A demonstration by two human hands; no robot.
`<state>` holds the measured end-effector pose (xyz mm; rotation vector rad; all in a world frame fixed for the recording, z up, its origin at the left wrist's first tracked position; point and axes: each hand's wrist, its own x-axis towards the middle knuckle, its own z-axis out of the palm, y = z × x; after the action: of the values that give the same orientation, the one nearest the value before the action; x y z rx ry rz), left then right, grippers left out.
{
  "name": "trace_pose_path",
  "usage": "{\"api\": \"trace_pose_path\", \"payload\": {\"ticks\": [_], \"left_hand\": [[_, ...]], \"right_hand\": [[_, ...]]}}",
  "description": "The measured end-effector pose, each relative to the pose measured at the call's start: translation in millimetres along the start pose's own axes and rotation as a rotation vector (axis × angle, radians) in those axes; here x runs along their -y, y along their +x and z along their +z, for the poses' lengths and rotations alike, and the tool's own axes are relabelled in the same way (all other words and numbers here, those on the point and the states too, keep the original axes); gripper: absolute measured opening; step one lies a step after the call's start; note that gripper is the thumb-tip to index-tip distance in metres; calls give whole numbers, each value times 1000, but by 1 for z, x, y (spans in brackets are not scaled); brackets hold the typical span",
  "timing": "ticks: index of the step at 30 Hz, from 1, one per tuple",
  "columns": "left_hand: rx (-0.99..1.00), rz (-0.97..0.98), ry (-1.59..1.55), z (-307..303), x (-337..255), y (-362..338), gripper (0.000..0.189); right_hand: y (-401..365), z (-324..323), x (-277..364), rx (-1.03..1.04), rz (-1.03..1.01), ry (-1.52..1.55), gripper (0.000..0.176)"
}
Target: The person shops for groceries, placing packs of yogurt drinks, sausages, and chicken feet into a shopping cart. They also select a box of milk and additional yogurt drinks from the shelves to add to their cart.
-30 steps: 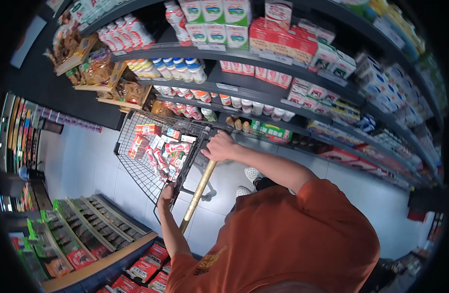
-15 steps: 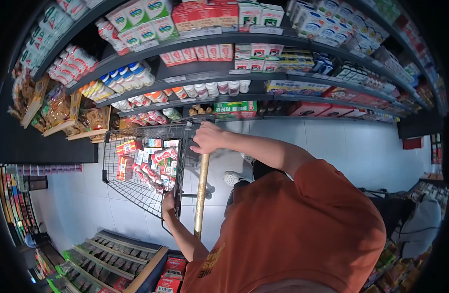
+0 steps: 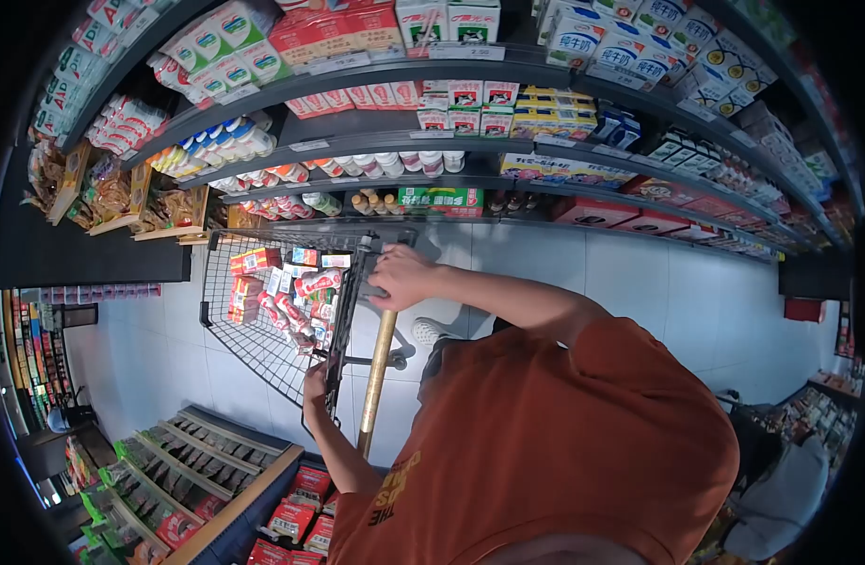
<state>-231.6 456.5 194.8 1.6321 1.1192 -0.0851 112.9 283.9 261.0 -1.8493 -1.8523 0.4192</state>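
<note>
R hand [image 3: 401,276], arm extended, & L hand [image 3: 317,384], elbow bent, both grip cart [image 3: 254,350].

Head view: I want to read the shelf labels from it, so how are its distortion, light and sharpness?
Head view: strong fisheye bends the shelves into arcs, with a black vignette at the corners; light is even, with no harsh glare on the floor; the cart, left hand and right hand look sharp; edge packs are squeezed and small print is unreadable.

Carton labels [image 3: 583,42] and the shirt print [image 3: 396,490] are too blurred to read.
</note>
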Motion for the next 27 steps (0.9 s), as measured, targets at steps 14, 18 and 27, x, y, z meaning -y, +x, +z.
{"api": "trace_pose_path", "payload": {"ticks": [14,18,27], "left_hand": [[-40,-69,59,96,-17,-38,39],[-45,19,238,114,-22,-43,36],[-102,203,417,141,-23,-54,34]], "right_hand": [[-191,-156,-268,-638,557,-479,40],[-194,-164,-312,-374,623,-521,51],[-195,-166,-320,-315,612,-491,46]]}}
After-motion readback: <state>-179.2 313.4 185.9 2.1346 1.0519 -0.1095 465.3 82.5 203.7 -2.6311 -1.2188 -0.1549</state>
